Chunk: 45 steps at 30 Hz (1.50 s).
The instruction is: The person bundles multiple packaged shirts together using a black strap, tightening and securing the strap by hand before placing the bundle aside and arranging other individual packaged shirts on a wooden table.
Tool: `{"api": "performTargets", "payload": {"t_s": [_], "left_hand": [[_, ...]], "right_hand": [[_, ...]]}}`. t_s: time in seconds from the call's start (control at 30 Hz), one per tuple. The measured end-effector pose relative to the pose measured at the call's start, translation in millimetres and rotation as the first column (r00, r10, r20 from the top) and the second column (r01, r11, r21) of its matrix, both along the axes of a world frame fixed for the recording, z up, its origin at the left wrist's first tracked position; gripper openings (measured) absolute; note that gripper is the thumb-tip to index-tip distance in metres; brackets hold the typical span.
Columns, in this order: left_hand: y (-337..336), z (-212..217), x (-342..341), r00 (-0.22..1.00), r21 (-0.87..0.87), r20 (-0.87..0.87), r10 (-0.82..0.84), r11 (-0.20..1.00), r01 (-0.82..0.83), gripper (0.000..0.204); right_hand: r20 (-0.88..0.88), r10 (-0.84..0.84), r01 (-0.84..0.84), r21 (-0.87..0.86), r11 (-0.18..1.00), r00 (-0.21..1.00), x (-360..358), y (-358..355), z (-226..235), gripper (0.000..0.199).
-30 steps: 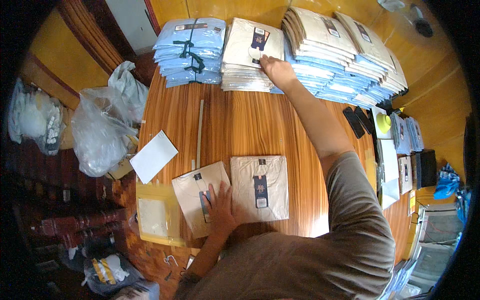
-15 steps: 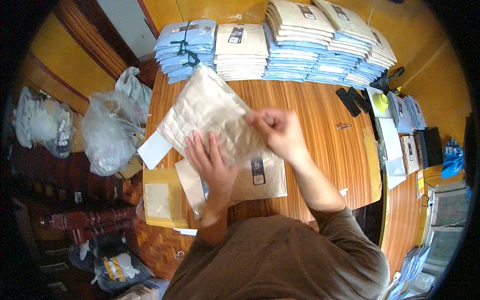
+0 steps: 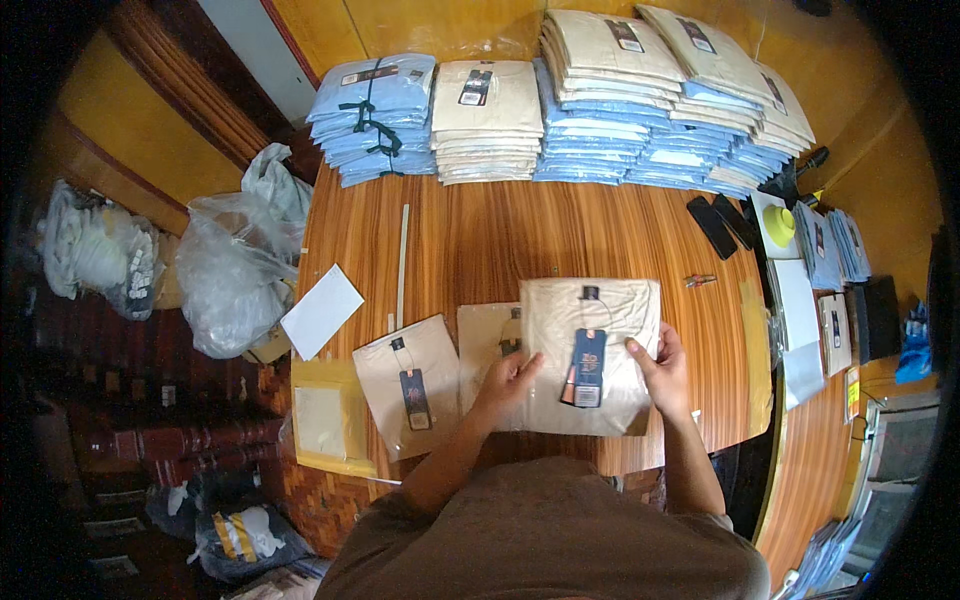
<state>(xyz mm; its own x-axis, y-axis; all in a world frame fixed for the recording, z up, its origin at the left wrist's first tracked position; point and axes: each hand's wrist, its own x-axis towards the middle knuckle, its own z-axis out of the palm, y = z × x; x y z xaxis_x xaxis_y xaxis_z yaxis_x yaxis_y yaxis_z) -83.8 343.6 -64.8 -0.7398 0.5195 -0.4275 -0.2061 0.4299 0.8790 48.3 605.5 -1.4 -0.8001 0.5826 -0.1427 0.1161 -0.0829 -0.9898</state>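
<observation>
A folded beige garment in a clear bag (image 3: 590, 350), with a dark hang tag on its front, lies at the near middle of the wooden table (image 3: 500, 240). My left hand (image 3: 505, 385) holds its left edge and my right hand (image 3: 660, 365) holds its right edge. It partly covers a second bagged beige garment (image 3: 485, 340) under its left side. A third bagged beige garment (image 3: 410, 385) with a dark tag lies flat further left, apart from my hands.
Stacks of bagged beige and light blue garments (image 3: 560, 100) line the table's far edge. A white sheet (image 3: 322, 310) and a tan envelope (image 3: 325, 420) sit at the left edge. Clear plastic bags (image 3: 235, 255) stand left of the table. Dark phones (image 3: 722, 222) and papers lie right.
One second ago my right hand reached to the far beige stack. Half a second ago both hands held a bagged garment up. Now it rests on the table before me.
</observation>
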Motion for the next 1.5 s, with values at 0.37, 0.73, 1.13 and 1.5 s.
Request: {"api": "performTargets", "payload": {"t_s": [0.37,0.73,1.13,1.5], "left_hand": [[-80,-32,7,0.66,-0.678,-0.573,-0.486,0.733,-0.048,0.077],[-80,-30,4,0.659,-0.617,-0.601,-0.451,0.787,-0.024,0.076],[-80,-31,-4,0.729,-0.387,-0.663,-0.167,0.911,-0.143,0.08],[-57,-22,-37,0.583,-0.56,-0.692,-0.426,0.826,-0.061,0.076]], "right_hand": [[0.627,-0.081,-0.582,0.758,0.296,0.775,-120,65,7,0.056],[0.472,0.024,-0.464,0.873,-0.148,0.881,-431,43,48,0.054],[0.318,0.301,-0.238,0.932,-0.275,0.899,-191,-54,20,0.057],[0.558,0.321,-0.605,0.794,0.061,0.765,-171,-67,-31,0.051]]}}
